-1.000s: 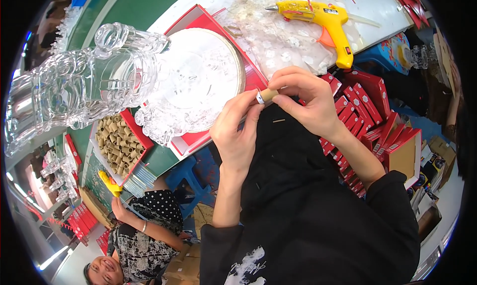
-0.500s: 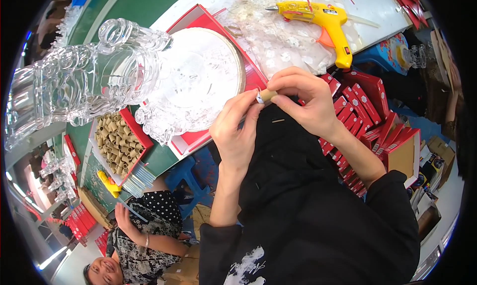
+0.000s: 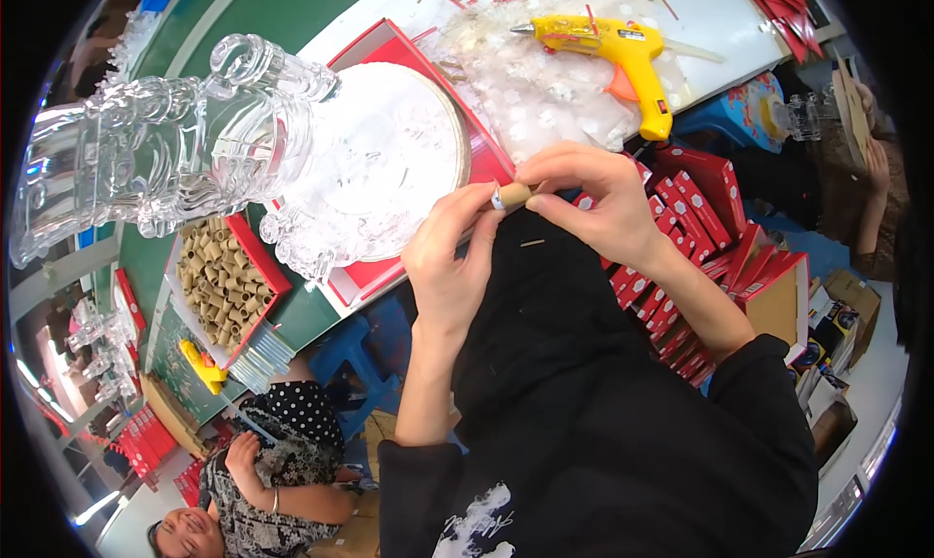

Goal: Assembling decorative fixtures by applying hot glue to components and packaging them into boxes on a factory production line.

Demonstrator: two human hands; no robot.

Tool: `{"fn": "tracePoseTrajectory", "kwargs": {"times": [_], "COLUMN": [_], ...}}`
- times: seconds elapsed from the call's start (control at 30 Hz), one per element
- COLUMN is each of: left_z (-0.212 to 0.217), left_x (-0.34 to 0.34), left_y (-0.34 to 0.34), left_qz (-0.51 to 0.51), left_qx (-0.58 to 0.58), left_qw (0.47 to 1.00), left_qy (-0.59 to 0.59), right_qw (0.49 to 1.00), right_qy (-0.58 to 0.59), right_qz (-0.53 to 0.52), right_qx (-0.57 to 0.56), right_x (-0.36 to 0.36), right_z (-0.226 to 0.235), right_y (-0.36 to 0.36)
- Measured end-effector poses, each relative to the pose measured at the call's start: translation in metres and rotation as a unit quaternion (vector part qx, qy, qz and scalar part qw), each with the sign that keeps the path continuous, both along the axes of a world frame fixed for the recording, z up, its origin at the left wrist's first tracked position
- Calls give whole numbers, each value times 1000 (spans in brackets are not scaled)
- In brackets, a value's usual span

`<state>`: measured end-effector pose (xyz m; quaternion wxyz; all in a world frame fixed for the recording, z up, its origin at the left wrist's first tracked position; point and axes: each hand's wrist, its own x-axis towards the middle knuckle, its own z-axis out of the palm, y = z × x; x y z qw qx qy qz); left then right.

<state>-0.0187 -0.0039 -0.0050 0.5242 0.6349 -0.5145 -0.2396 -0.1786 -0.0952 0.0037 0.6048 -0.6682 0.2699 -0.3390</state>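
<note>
A short brown cardboard tube [image 3: 515, 195] with a white end is pinched between both my hands, above my lap. My left hand [image 3: 449, 252] grips the white end with thumb and fingertips. At the brown end, my right hand [image 3: 601, 200] has its thumb and fingers closed. Just beyond my hands, a large clear glass piece [image 3: 263, 135] with a round pale base [image 3: 404, 159] lies over a red box [image 3: 491, 154] on the table. A yellow hot glue gun [image 3: 623, 47] rests farther off on crumpled, littered plastic.
At left, a red and white box [image 3: 279, 266] holds many similar tubes, near clear sticks [image 3: 272, 356] and a second yellow glue gun [image 3: 202, 366]. Stacked red boxes [image 3: 696, 213] fill the right side. A co-worker [image 3: 282, 480] sits at lower left, near a blue stool [image 3: 355, 368].
My hands and the tube stay pinched together, with slightly shifted fingers. The view has moved a little. The co-worker's raised hand has come down closer to the body.
</note>
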Motion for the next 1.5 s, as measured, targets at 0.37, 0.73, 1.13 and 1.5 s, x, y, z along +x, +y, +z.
{"fn": "tracePoseTrajectory", "kwargs": {"times": [0.37,0.73,1.13,1.5], "left_z": [6,0,0,1], "left_x": [18,11,12,11], "left_y": [20,22,21,20], "left_qz": [-37,-10,-4,-3], "left_qx": [4,-8,30,33], "left_qw": [999,994,995,995], "left_qy": [-18,110,90,91], "right_qw": [869,978,959,964], "right_qy": [398,61,-85,-32], "right_qz": [-230,-80,103,117], "right_qx": [-183,184,248,238], "right_x": [-70,-95,-87,-93], "right_z": [3,11,22,5], "right_y": [-72,-78,22,26]}}
